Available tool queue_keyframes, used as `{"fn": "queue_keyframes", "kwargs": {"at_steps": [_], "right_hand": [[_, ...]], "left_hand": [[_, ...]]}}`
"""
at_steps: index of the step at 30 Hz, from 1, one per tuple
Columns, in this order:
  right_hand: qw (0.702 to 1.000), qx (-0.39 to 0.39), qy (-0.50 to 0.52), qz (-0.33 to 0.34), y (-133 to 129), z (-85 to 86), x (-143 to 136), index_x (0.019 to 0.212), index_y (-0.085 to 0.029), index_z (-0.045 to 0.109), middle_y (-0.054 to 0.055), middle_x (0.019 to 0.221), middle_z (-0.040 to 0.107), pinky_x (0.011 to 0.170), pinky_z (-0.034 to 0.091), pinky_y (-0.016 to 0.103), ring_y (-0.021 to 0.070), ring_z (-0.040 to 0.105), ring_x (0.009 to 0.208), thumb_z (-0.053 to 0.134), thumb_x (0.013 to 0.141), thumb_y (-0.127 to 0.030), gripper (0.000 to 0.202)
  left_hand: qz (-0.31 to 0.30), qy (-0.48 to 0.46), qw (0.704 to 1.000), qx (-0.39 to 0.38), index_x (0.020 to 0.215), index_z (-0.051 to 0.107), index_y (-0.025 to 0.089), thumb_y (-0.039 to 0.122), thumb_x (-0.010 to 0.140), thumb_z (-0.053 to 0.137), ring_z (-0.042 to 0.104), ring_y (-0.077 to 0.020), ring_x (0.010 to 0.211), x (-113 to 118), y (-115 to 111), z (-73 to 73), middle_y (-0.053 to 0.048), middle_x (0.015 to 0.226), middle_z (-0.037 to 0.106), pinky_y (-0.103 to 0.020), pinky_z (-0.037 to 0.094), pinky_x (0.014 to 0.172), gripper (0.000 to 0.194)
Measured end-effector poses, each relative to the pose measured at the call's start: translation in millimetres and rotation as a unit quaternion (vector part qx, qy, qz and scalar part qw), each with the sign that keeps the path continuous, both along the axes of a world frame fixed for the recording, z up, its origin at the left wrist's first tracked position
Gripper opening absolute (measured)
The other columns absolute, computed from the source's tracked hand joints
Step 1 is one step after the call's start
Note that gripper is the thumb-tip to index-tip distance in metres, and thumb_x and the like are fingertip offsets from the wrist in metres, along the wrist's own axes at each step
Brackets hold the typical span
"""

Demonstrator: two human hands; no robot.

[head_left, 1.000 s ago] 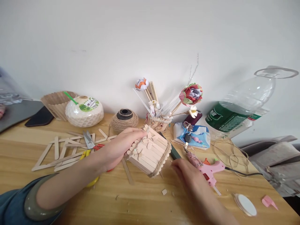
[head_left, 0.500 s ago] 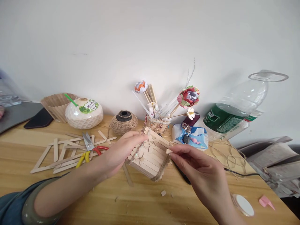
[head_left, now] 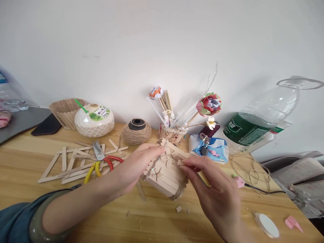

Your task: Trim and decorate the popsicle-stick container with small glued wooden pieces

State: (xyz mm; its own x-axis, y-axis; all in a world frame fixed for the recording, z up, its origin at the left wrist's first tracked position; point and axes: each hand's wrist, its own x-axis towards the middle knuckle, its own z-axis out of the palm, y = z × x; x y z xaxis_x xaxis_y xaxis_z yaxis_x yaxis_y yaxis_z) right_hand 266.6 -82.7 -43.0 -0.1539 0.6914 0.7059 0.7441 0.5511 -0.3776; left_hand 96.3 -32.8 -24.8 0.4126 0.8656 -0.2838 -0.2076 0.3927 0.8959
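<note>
A small box of wooden craft sticks (head_left: pixel 165 175) is tilted toward the camera, with twine round its lower edge, silvery trim and little wooden petal shapes on its face. Its upper left side is gripped by my left hand (head_left: pixel 141 163), thumb along the top. My right hand (head_left: pixel 212 182) pinches a small pale wood piece (head_left: pixel 180 163) between thumb and forefinger, over the box's right part. Whether the piece touches the box I cannot tell. Small wood scraps (head_left: pixel 178 209) lie on the table below.
Scissors (head_left: pixel 98 155) and loose sticks (head_left: pixel 64 158) lie at left. Behind stand a white coconut (head_left: pixel 95 121), a twine spool (head_left: pixel 137 130), a flower pot (head_left: pixel 173 135) and a large bottle (head_left: pixel 250 128). A round white lid (head_left: pixel 267 225) rests at right.
The view has shifted slightly, so most things appear farther right. My right hand has brought the wood piece further in over the box. A pink object on a cable now shows beside it.
</note>
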Motion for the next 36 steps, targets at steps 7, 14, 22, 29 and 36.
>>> {"fn": "queue_keyframes", "kwargs": {"at_steps": [7,14,22,29,36], "right_hand": [[1.0,-0.01,-0.009,-0.006,1.6,-1.2,-1.6,0.085,-0.022,0.06,0.0,0.077,0.063,0.068,0.044,0.031,0.0152,0.057,0.072,0.057,0.085,-0.014,0.009],[0.999,-0.036,0.005,-0.01,1.9,0.2,-5.2,0.082,-0.022,0.06,-0.001,0.075,0.061,0.065,0.041,0.031,0.0143,0.054,0.067,0.056,0.086,-0.018,0.007],[0.999,-0.045,0.01,-0.013,0.4,-3.1,-6.2,0.086,-0.02,0.058,0.0,0.075,0.057,0.061,0.041,0.029,0.0136,0.05,0.068,0.058,0.085,-0.016,0.005],[0.997,-0.009,0.074,-0.019,-2.1,-1.6,1.7,0.086,-0.023,0.057,-0.001,0.078,0.055,0.06,0.041,0.027,0.0139,0.05,0.073,0.057,0.085,-0.015,0.008],[1.0,0.016,0.005,0.012,0.6,-1.2,-0.5,0.089,-0.02,0.058,0.0,0.078,0.055,0.064,0.042,0.029,0.0122,0.051,0.071,0.059,0.082,-0.01,0.012]], "left_hand": [[0.003,0.006,1.0,0.0,0.089,0.064,0.015,0.032,0.077,0.062,0.059,-0.023,0.103,-1.4,-3.0,-2.1,-0.007,0.105,0.067,-0.027,0.044,0.074,0.02],[0.012,0.013,1.0,-0.007,0.089,0.063,0.015,0.033,0.076,0.064,0.059,-0.0231,0.103,-0.7,-4.2,-1.9,-0.007,0.097,0.068,-0.026,0.045,0.073,0.022],[0.035,0.024,0.999,0.0,0.087,0.064,0.016,0.032,0.074,0.065,0.06,-0.0235,0.102,0.6,-4.4,-2.9,-0.006,0.094,0.069,-0.026,0.046,0.071,0.021],[0.043,0.017,0.999,-0.02,0.077,0.066,0.017,0.032,0.069,0.07,0.065,-0.0221,0.081,0.5,-6.3,3.6,-0.004,0.08,0.069,-0.027,0.048,0.064,0.018],[0.038,0.009,0.999,-0.011,0.07,0.065,0.016,0.031,0.068,0.07,0.063,-0.0185,0.07,0.8,-6.1,2.2,-0.001,0.068,0.066,-0.024,0.045,0.057,0.016]]}}
